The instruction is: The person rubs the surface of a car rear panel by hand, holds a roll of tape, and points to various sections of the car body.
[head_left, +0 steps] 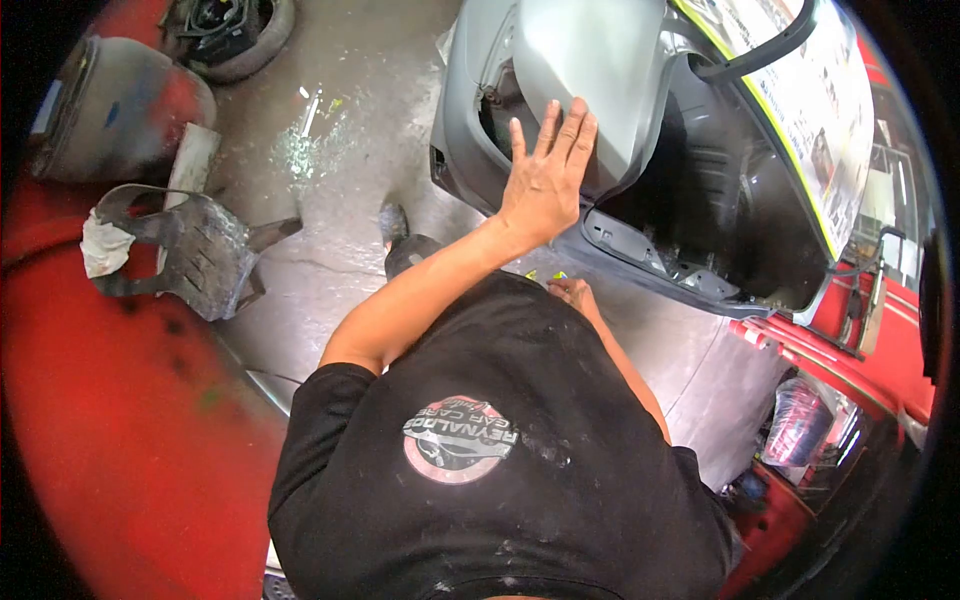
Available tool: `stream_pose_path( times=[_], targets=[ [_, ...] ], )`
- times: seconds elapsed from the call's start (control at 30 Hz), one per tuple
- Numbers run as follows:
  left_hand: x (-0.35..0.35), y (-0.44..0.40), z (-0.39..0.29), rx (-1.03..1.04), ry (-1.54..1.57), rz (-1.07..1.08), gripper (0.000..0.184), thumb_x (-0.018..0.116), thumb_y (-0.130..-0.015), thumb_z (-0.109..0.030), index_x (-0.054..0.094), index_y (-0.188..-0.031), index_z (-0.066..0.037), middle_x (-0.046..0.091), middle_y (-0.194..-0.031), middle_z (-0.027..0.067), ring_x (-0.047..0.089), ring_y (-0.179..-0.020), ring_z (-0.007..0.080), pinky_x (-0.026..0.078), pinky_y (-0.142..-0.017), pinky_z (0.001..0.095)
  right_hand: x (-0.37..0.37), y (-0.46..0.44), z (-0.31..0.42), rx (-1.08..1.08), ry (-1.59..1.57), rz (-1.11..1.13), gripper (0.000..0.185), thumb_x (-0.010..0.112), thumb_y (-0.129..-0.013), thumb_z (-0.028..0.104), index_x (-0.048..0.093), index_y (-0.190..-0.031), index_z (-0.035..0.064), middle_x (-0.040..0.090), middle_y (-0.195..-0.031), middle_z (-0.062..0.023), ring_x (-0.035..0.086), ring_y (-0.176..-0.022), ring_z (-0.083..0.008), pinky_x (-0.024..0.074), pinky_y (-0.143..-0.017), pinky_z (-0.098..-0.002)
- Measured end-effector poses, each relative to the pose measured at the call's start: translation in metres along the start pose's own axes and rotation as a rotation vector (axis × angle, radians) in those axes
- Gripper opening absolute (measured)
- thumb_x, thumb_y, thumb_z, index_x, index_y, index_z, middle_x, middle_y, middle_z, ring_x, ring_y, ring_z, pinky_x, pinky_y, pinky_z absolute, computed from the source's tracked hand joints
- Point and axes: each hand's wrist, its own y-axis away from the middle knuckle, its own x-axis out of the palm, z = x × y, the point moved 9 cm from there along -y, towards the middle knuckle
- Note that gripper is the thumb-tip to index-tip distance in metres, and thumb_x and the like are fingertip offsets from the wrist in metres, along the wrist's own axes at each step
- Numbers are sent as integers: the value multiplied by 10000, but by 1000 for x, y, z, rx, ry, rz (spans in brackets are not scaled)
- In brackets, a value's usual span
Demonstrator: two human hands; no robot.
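My left hand (548, 180) reaches forward and rests flat on a smooth light-grey vehicle body panel (580, 60), with its fingers stretched out and slightly apart. The panel's curved shell has a dark opening on its left and a deep black hollow (710, 180) on its right. Close to my waist, my right hand (572, 292) has its fingers curled together. Small yellow-green bits (558, 275) show beside those fingers, too small to make out. The black shirt hides part of the area below.
A worn stool (205, 250) with a white cloth (104, 245) stands at left, beside a red surface (120, 400). A grey container (130, 110) and a wheel-like object (235, 40) are farther back. A printed sheet (810, 110) and red body parts (900, 330) lie at right.
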Motion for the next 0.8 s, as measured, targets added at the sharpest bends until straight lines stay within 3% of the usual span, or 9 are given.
stream_pose_path(
  times=[0.1, 0.3, 0.6, 0.8],
  targets=[
    [3, 9, -19, 46, 19, 15, 714, 543, -851, -63, 350, -1535, 6, 248, -1650, 185, 255, -1501, 442, 192, -1098, 773, 5, -5, -14, 76, -21, 38, 335, 623, -925, 264, 735, -1120, 15, 718, -978, -262, 730, -911, -353, 537, -831, -420],
    [12, 17, -35, 95, 25, 36, 692, 531, -858, -60, 372, -1531, -17, 265, -1651, 154, 251, -1507, 427, 172, -1102, 779, 4, -9, -21, 7, 33, 22, 339, 618, -926, 272, 729, -1148, 41, 716, -988, -257, 727, -902, -354, 537, -825, -430],
    [6, -19, 30, -50, 6, -43, 840, 482, -768, 19, 292, -1583, -56, 224, -1673, 130, 168, -1524, 463, 121, -1144, 747, 7, 2, -41, 16, 4, -20, 319, 631, -926, 264, 741, -1130, 44, 703, -1071, -256, 711, -1010, -381, 544, -886, -421],
    [7, -38, 75, -189, 41, -5, 843, 446, -807, 1, 187, -1608, -50, 188, -1669, 186, 129, -1529, 474, 129, -1156, 732, 13, 13, -51, -66, -13, -14, 322, 637, -909, 252, 742, -1131, 45, 703, -1068, -257, 702, -989, -411, 543, -871, -431]
  ],
)
